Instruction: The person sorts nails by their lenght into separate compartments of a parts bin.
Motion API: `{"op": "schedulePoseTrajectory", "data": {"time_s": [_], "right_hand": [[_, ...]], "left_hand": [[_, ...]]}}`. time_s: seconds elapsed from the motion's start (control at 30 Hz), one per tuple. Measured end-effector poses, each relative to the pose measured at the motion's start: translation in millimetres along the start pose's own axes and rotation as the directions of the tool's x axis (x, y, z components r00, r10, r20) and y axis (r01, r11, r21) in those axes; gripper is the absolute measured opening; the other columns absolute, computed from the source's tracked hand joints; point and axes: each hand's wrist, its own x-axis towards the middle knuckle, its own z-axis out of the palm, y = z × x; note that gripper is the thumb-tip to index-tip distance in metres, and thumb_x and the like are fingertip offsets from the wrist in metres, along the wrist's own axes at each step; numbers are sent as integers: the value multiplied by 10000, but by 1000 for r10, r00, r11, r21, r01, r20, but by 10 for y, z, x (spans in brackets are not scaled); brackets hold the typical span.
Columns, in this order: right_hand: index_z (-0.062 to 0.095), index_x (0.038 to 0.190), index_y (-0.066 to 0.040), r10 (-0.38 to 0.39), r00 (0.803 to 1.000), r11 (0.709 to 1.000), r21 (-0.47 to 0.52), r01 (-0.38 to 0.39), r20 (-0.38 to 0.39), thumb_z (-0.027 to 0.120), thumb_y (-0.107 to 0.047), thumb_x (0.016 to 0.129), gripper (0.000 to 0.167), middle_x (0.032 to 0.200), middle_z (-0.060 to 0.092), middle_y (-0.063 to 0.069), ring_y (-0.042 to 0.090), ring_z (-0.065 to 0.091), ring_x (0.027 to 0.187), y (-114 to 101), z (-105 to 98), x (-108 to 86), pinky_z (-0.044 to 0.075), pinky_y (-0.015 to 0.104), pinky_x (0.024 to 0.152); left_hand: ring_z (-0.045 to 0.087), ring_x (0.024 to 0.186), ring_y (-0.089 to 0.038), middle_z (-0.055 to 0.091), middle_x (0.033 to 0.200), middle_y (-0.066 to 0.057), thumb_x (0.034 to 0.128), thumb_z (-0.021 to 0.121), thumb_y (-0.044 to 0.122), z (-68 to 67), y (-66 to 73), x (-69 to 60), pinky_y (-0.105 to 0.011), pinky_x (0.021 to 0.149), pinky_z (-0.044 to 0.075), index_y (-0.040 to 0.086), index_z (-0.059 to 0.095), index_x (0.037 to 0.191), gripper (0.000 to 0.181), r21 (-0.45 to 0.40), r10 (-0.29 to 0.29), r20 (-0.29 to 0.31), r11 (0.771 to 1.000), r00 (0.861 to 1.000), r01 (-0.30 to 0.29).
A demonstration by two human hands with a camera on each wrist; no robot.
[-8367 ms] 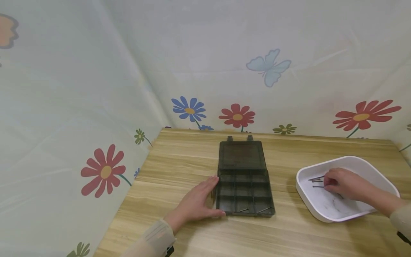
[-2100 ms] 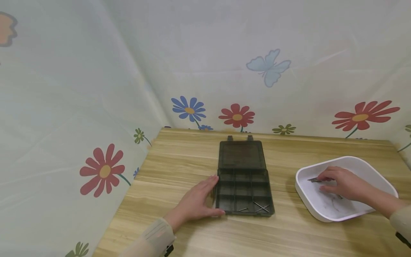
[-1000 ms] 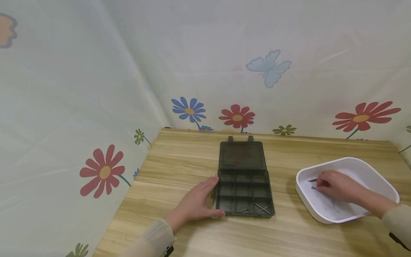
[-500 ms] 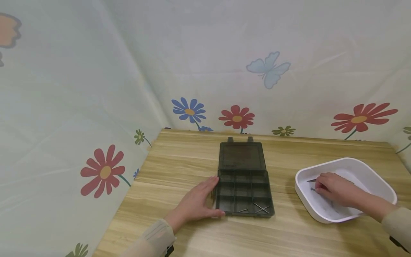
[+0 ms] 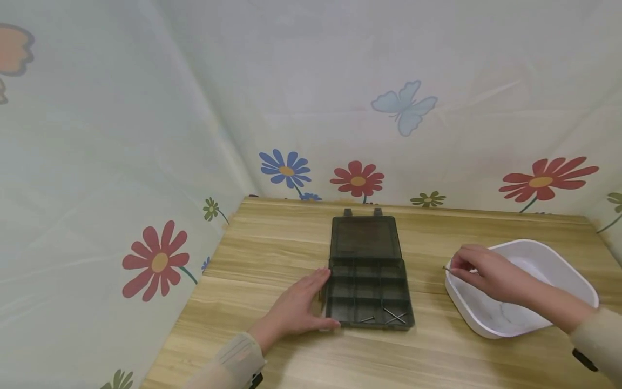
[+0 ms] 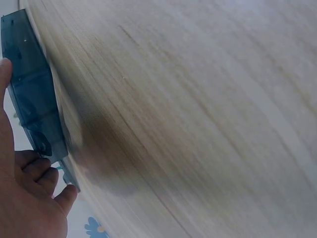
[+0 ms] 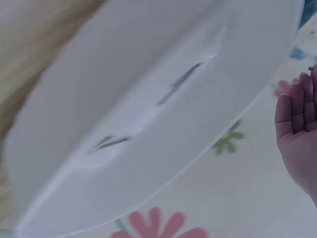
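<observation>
The right hand [image 5: 493, 274] pinches a fastener [image 5: 446, 269], probably light, stiff, slippery, best held mid-shaft; the left hand [image 5: 295, 306] touches the box [image 5: 367, 288], spread wide.

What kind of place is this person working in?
Likely an indoor work booth: a wood-grain tabletop, a creased flower-printed backdrop behind it, and an open compartment box holding metal fasteners.

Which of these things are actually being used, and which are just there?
In use, it seems:
divided box, touched by the left hand
crossed fasteners inside it
small fastener, pinched by the right hand
white tray
tray fasteners

Just surroundings:
wooden table
flowered sheet behind
</observation>
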Motion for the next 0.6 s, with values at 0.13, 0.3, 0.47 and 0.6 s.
{"op": "schedulePoseTrajectory", "data": {"time_s": [0.13,0.3,0.47,0.6], "right_hand": [[676,947,-222,-77,997,997,25,78,-22,815,-35,927,234,915,560,-220,-54,523,847,-234,52,147,554,241,675],[660,947,-238,-142,990,988,55,143,-16,809,-54,942,237,920,564,-216,-29,532,862,-483,148,343,566,266,701],[663,954,-226,-196,980,977,89,194,17,798,-83,961,197,935,595,-181,2,559,869,-679,269,494,573,269,717],[671,934,-222,-262,965,961,97,259,15,798,-79,957,193,924,602,-164,3,553,845,-808,416,590,544,243,705]], "left_hand": [[285,1612,-256,271,1764,-53,837,744,776,-6,4,0,-504,1302,289,111,279,1701,1185,-6,-2,1,1000,1000,2],[282,1614,-250,270,1765,-49,840,741,777,-6,7,7,-500,1304,286,109,282,1700,1182,-7,-6,1,1000,1000,6],[287,1612,-252,268,1765,-43,837,742,778,-9,14,10,-498,1303,289,113,281,1700,1183,-7,-7,2,1000,1000,7],[291,1610,-260,269,1764,-49,833,749,775,-11,17,6,-507,1301,291,114,278,1701,1189,-15,-7,3,1000,1000,7]]}}
